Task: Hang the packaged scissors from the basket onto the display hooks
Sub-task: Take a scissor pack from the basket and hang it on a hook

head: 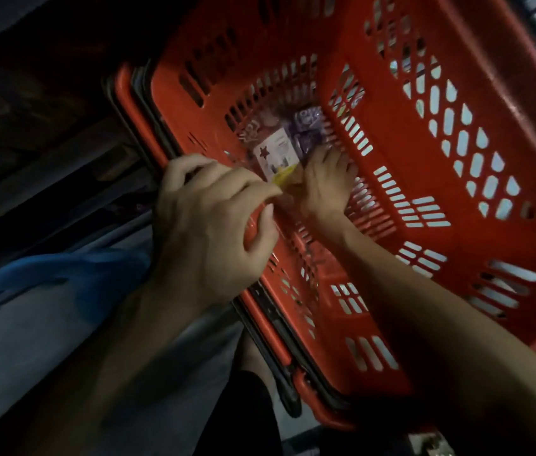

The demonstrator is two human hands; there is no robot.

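Observation:
A red plastic basket (391, 159) fills the view, tilted toward me. On its bottom lie a few packaged scissors: a white card with a dark star (274, 153) and purple printed packs (307, 126). My right hand (324, 184) reaches deep into the basket, its fingers curled down onto the packs and its thumb at a yellow-edged pack (284, 175). At the basket's near left rim is my left hand (210, 218). Its outer fingers curl over the rim, and its index finger points at the yellow edge. The display hooks are out of view.
Black folded handles (279, 327) run along the basket's left rim. Dark shelving stands at the upper left. Something blue (62, 268) lies on the grey floor to the left. My knee shows below the basket.

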